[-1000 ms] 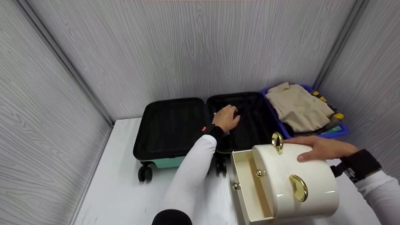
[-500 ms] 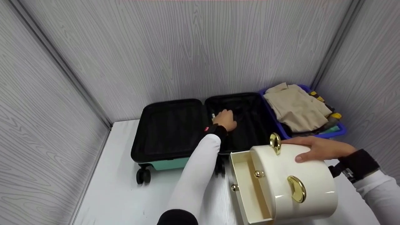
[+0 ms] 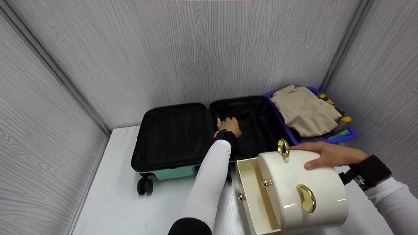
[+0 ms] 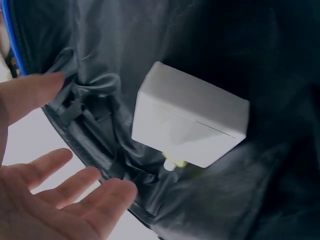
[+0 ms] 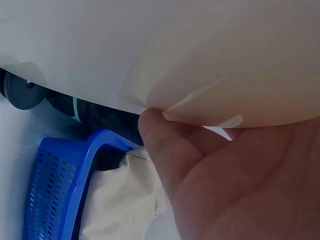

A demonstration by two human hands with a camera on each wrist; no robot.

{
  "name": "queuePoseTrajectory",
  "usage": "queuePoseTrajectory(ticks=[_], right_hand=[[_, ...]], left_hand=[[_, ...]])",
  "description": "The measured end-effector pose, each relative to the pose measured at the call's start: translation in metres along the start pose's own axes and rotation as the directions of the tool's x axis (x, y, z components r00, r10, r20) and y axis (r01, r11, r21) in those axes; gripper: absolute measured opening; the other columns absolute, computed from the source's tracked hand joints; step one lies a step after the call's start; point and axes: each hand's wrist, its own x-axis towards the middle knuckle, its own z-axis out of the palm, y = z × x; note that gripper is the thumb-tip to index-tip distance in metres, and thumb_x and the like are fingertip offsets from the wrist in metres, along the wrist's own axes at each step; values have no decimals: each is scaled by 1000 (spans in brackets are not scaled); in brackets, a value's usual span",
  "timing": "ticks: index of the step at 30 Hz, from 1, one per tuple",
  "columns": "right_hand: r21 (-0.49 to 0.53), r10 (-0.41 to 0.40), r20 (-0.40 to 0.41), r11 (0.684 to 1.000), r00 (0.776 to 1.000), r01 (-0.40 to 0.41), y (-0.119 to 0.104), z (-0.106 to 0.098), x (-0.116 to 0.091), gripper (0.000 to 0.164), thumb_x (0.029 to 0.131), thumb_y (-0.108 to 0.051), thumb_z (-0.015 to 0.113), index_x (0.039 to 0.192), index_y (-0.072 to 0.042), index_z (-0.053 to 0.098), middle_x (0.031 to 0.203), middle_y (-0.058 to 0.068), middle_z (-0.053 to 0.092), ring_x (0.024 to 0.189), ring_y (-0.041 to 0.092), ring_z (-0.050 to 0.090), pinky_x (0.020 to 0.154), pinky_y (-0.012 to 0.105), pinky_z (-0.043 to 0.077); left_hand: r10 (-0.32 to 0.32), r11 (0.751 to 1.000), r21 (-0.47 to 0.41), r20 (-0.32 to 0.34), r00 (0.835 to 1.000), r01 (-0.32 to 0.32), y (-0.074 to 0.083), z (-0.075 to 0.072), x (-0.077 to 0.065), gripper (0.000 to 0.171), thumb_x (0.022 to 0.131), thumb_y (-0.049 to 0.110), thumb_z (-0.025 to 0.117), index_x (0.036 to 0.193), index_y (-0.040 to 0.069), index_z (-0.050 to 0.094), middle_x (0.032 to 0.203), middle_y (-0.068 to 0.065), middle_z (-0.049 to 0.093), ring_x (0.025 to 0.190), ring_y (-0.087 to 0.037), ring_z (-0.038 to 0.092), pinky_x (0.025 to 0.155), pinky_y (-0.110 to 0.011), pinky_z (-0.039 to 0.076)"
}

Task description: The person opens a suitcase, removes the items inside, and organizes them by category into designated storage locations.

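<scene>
My left hand (image 3: 231, 127) is inside the right half of the open black-lined suitcase (image 3: 176, 137). In the left wrist view its fingers (image 4: 112, 195) are loosely spread, apart from a white box (image 4: 190, 115) lying on the dark lining. A small yellowish item with a white cap (image 4: 171, 164) pokes out beside that box. My right hand (image 3: 333, 156) rests on the curved side of a glossy cream case (image 3: 329, 192) with gold handles. One drawer (image 3: 256, 195) of the case is pulled out, and its visible inside is bare.
A blue basket (image 3: 294, 138) with a folded beige garment (image 3: 303, 111) and other items stands right of the suitcase. Grey wood-patterned walls (image 3: 183, 49) enclose the white surface (image 3: 114, 195). Black wheels (image 3: 145, 186) stick out at the suitcase's front.
My left hand has lowered deeper into the suitcase's right half. My right hand stays on the cream case. The whole head view has shifted slightly.
</scene>
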Motion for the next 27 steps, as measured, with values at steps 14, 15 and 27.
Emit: queuePoseTrajectory(ticks=[14,15,27], right_hand=[[33,-49,9,998,999,49,-10,7,-6,69,100,-20,80,163,-19,52,154,15,61,126,-3,57,97,21,53],[41,-51,14,998,999,50,-11,7,-6,69,100,-19,80,163,-18,51,155,16,60,127,-3,57,97,21,54],[30,-72,16,997,997,71,-16,13,-11,70,99,-19,81,163,-21,52,157,14,59,133,-5,54,101,21,52]], left_hand=[[-173,984,69,136,975,165,-19,24,7,80,104,29,71,170,5,32,172,-26,37,158,-52,38,117,-60,50],[-184,982,66,134,974,176,-22,28,8,81,103,28,72,170,5,32,172,-26,36,158,-52,36,118,-61,49],[-177,984,15,117,977,176,-34,39,-7,80,101,24,76,168,6,35,169,-17,45,155,-39,44,124,-52,43]])
